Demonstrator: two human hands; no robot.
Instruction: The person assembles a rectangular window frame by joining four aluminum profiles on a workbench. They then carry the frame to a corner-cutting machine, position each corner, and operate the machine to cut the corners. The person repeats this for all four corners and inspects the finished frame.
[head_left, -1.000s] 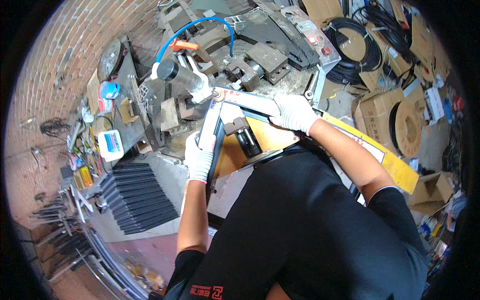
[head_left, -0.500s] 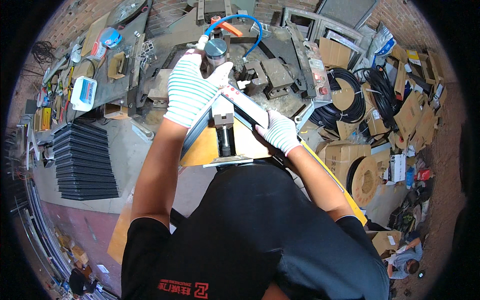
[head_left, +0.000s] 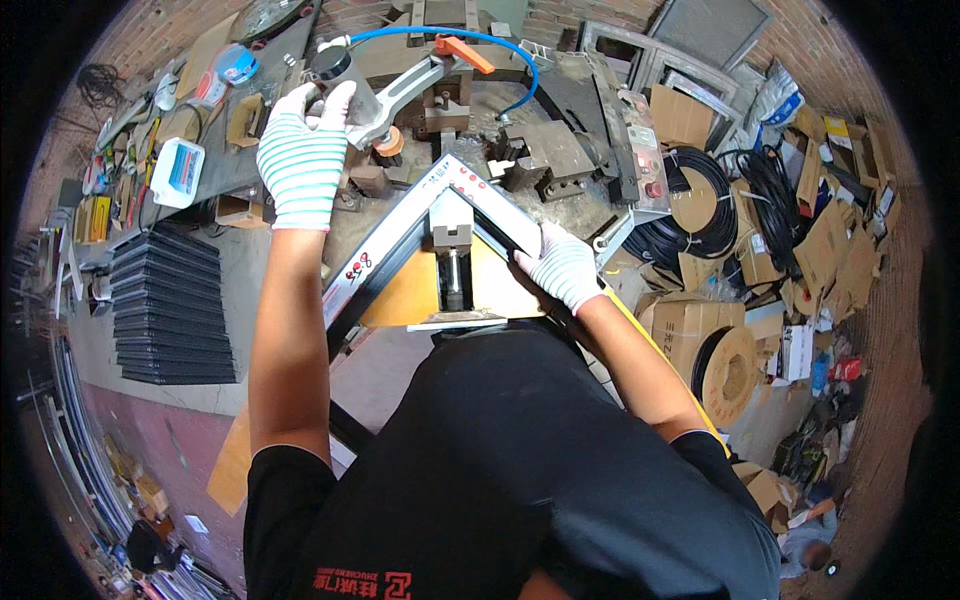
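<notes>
We curled the fingers of our striped-gloved left hand (head_left: pixel 302 168) around a smoky, black-capped cylinder (head_left: pixel 362 96) on a grey metal arm (head_left: pixel 408 95), while those of our gloved right hand (head_left: pixel 562 266) gripped the right leg of a V-shaped white-and-black profile frame (head_left: pixel 398 228). The frame lay before our torso, its corner pointing away, with a notched grey metal block (head_left: pixel 452 236) inside its angle.
</notes>
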